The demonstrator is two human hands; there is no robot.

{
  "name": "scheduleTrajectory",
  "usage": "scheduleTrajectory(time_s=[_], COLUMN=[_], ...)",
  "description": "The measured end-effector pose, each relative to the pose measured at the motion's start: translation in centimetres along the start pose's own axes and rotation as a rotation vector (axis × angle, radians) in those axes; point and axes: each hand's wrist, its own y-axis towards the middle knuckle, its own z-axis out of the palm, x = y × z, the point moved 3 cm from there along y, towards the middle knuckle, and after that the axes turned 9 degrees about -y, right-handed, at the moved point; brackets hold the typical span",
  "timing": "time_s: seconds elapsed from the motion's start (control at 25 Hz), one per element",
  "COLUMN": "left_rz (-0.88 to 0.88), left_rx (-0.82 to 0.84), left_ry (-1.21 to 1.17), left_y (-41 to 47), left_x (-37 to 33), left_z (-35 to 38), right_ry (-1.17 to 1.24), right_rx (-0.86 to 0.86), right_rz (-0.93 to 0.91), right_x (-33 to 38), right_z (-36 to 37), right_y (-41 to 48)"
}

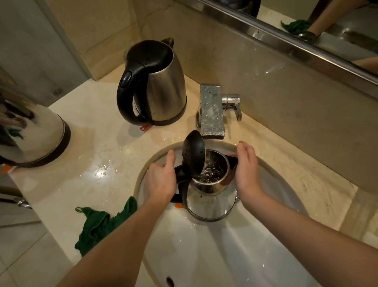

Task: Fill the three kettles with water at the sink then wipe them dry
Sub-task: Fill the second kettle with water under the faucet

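A steel kettle [210, 199] with its black lid [192, 155] flipped open stands in the white sink [231, 260] under the chrome tap [212, 113]. Water churns inside it. My left hand [161, 179] grips its black handle. My right hand [247, 168] lies against the kettle's spout side with relaxed fingers. A second steel kettle [154, 84], lid closed, stands on the counter left of the tap. The third kettle [19, 127], shiny, is at the left edge, partly cut off. A green cloth [100, 224] lies crumpled on the counter by my left forearm.
The beige marble counter [92, 158] is wet with puddles around the sink. The tap lever [233, 103] sticks out to the right. A mirror [328, 23] with a metal frame runs along the back wall.
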Motion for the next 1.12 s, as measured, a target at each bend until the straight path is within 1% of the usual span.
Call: scheduleTrajectory(time_s=[0.12, 0.24, 0.36, 0.48, 0.56, 0.64, 0.72, 0.84, 0.92, 1.0, 1.12], left_rz=[-0.055, -0.08, -0.038, 0.009, -0.013, -0.034, -0.016, 0.035, 0.039, 0.036, 0.04], left_rx=[-0.003, -0.053, -0.071, -0.055, -0.064, -0.073, -0.069, -0.058, -0.07, -0.076, -0.072], left_ry=[-0.03, -0.021, -0.026, -0.069, -0.099, -0.143, -0.137, -0.141, -0.178, -0.211, -0.236], left_y=[-1.0, -2.4, -3.8, -5.5, -6.7, -7.8, -8.7, -10.1, -11.1, -11.7, -12.1], left_x=[0.0, -0.2, -1.2, -2.5, -3.1, -3.9, -4.8, -6.3, -7.2, -8.0, -9.1], left_z=[-0.6, -1.9, -3.1, -4.4, -5.3, -6.2, -7.1, -8.4, -9.3, -10.3, -12.0], right_ry=[0.066, 0.091, 0.073, 0.114, 0.133, 0.081, -0.037, -0.245, -0.332, -0.349, -0.224], right_rx=[-0.025, -0.011, -0.035, -0.099, -0.127, -0.121, -0.152, -0.308, -0.37, -0.359, -0.281], right_rz=[0.041, 0.071, 0.049, -0.037, -0.132, -0.226, -0.265, -0.267, -0.227, -0.14, -0.033], right_x=[0.0, 0.3, 2.2, 5.8, 8.3, 10.1, 11.3, 12.7, 13.2, 13.2, 13.2], right_z=[0.6, 0.7, 0.4, -0.1, -0.2, 0.0, 0.4, 0.0, -0.8, -1.4, -1.0], right_y=[-0.5, -1.6, -3.9, -7.7, -10.2, -12.1, -13.2, -14.6, -15.1, -15.1, -15.2])
